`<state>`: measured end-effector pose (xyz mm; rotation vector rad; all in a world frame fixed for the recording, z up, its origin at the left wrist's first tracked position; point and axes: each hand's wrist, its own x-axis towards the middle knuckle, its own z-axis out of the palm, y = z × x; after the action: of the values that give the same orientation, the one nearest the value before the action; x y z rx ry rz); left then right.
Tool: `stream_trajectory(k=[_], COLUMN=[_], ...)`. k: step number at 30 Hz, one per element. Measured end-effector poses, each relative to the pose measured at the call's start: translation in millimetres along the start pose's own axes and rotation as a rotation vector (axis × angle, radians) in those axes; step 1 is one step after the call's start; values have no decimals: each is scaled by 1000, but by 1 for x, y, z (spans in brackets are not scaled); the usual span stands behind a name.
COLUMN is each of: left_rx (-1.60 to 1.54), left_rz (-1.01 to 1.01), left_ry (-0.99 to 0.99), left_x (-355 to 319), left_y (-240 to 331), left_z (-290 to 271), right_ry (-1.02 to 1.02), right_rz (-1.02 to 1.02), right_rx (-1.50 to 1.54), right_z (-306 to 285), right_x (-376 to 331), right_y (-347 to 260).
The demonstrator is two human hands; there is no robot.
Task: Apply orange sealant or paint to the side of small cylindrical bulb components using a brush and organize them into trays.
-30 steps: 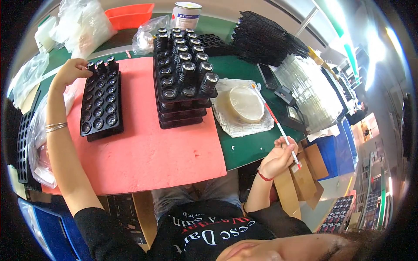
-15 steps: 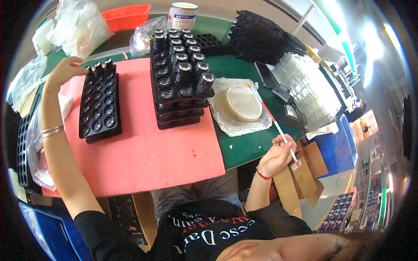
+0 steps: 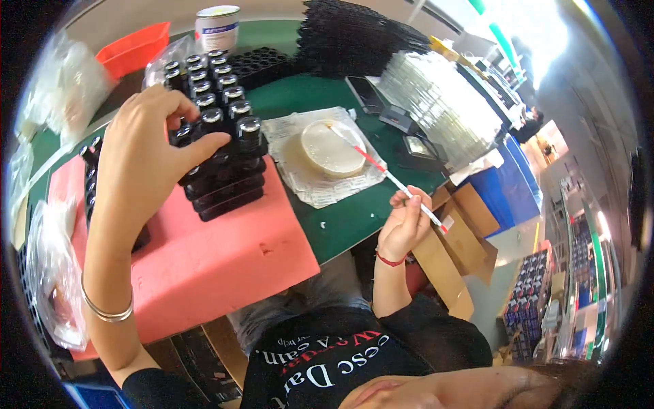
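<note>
My left hand (image 3: 146, 143) is over the stack of black trays (image 3: 228, 198), thumb and fingers spread around the near-left part of the top tray. Several black cylinders with shiny, glassy tops, such as this cylinder (image 3: 250, 133), stand upright in its holes. My right hand (image 3: 407, 221) grips a thin brush (image 3: 397, 183) with a white and red handle. The brush tip lies over a round, pale dish (image 3: 334, 146), which rests on white paper (image 3: 300, 180). My left forearm mostly hides another black tray (image 3: 90, 174) holding a few cylinders.
Both trays stand on a pink foam mat (image 3: 225, 273). Behind are a white can (image 3: 218, 31), a red bin (image 3: 133, 51), plastic bags (image 3: 68, 88) and an empty black tray (image 3: 259, 66). Stacked black trays (image 3: 361, 37), clear trays (image 3: 443, 102) and a phone (image 3: 366, 94) are farther right.
My left hand has moved right from the smaller tray to the stacked trays. My right hand still holds the brush by the dish. The whole view has shifted.
</note>
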<state>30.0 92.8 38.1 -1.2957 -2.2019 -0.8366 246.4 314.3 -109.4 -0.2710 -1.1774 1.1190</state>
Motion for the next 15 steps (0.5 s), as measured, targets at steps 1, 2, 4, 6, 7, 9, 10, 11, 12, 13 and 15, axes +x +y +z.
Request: stream_trajectory(k=[1, 2, 4, 6, 7, 9, 10, 11, 12, 13, 15], left_rx=[50, 65, 48, 38, 37, 36, 34, -5, -44, -93, -187], left_rz=[9, 12, -3, -29, -25, 25, 26, 24, 21, 32, 74], left_ry=[13, 61, 50, 45, 46, 79, 79, 108, 137, 96, 51], left_x=[-1, -2, -1, -1, -2, -2, -3, -2, -1, -3, -13], left_y=[1, 2, 2, 2, 3, 3, 9, 21, 32, 41, 53], left_z=[5, 10, 14, 16, 15, 14, 12, 9, 6, 4, -6], right_ry=[-16, -18, -27, -22, -36, -41, -47, -49, -44, -36, -48], right_rz=[11, 4, -27, -92, -137, -187, -205, -225, -229, -226, -209], right_rx=[3, -17, -53, -149, -209, -255, -271, -291, -299, -288, -252], right_z=[-1, 0, -3, -5, -8, -7, -7, -8, -9, -11, -2], right_x=[0, 1, 1, 0, 0, -1, -1, 0, 1, 3, 2], right_y=[-2, -3, -2, -4, -3, -7, -8, -9, -10, -11, -12])
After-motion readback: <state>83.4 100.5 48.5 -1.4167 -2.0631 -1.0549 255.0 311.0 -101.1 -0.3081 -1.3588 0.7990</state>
